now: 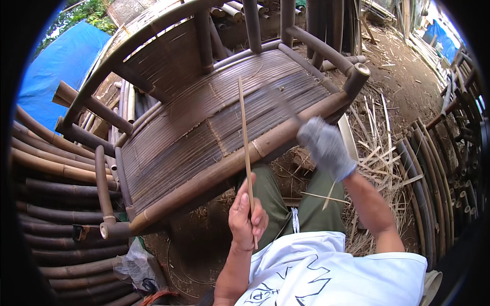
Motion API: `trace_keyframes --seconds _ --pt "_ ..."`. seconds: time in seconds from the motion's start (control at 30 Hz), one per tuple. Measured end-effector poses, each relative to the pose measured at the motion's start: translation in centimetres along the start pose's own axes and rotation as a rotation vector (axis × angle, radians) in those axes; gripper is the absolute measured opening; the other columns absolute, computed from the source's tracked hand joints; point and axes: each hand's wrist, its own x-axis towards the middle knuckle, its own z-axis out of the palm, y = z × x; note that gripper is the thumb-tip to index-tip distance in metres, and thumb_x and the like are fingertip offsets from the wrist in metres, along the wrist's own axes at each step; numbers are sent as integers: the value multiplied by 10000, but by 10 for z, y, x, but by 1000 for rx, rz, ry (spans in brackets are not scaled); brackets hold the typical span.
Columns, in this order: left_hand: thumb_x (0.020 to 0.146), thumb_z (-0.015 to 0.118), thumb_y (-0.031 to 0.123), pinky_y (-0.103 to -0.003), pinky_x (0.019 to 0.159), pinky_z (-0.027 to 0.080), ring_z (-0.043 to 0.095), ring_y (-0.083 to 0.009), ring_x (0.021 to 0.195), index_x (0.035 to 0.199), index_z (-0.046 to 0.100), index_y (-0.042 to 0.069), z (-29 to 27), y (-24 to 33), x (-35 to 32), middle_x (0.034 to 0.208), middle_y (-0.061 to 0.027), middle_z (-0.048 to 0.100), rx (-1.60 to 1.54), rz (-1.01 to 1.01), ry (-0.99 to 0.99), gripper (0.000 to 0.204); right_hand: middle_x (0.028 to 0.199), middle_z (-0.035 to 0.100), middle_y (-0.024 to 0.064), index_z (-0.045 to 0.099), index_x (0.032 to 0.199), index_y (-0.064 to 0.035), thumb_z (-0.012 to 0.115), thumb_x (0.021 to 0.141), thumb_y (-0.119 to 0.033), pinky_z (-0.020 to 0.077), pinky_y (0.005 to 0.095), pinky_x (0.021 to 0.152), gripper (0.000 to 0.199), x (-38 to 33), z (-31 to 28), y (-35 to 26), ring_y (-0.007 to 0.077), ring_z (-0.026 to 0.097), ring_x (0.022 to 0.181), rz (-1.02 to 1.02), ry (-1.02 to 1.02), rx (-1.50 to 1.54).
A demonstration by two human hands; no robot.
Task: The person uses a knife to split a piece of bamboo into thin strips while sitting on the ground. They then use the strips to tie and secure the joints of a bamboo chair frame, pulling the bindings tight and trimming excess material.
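My left hand (246, 217), bare, is closed round the lower part of a thin bamboo strip (244, 132). The strip stands nearly upright in the view, its far end over the seat of a dark bamboo bench (199, 177). My right hand (325, 145) wears a grey knitted glove and is closed on a knife (282, 103). Motion blurs the blade, which points up and left over the slatted seat; the glove hides the handle. Blade and strip are apart. Short bamboo slivers (327, 197) lie across my right thigh.
Bamboo shavings (380, 168) pile up on the ground to my right. Curved dark poles (71, 217) are stacked at left, with a clear plastic bag (137, 265) near them. More bamboo frames (431, 188) stand at right. A blue tarp (61, 71) hangs at far left.
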Motion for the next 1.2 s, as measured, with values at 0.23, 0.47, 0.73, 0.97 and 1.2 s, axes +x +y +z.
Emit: trace_keyframes --seconds 0.23,0.47,0.73,0.97,1.2 --pt "1105 406 291 -200 343 326 351 -50 357 1568 323 129 14 -4 20 570 33 410 -174 -84 -21 498 717 618 122 605 880 -80 685 838 -622 525 445 599 549 -47 11 -68 335 672 672 69 -375 144" --pt "1115 366 298 -206 334 330 323 -55 341 1559 332 104 22 -3 4 559 34 377 -138 -102 53 486 723 607 122 615 915 -92 711 814 -605 509 448 585 531 -39 16 -62 353 654 661 25 -270 84" --pt "1105 385 331 -212 345 316 325 -50 353 1536 355 34 10 -18 -58 525 29 380 77 -180 -48 524 728 626 172 621 907 -66 668 919 -472 519 461 600 409 -1 19 9 395 656 692 39 25 -90" --pt "1085 475 272 -208 333 321 365 -53 377 1494 410 6 2 -17 -29 648 -9 501 217 -24 106 492 782 623 187 606 926 -55 631 964 -326 538 461 580 275 6 -22 -10 355 664 721 -214 -145 -97" --pt "1083 484 224 -201 351 328 379 -53 395 1513 403 -1 26 -7 -3 675 -9 480 406 29 138 492 689 630 191 595 863 -59 669 901 -547 536 470 589 495 -39 9 -58 399 676 682 176 -256 67"
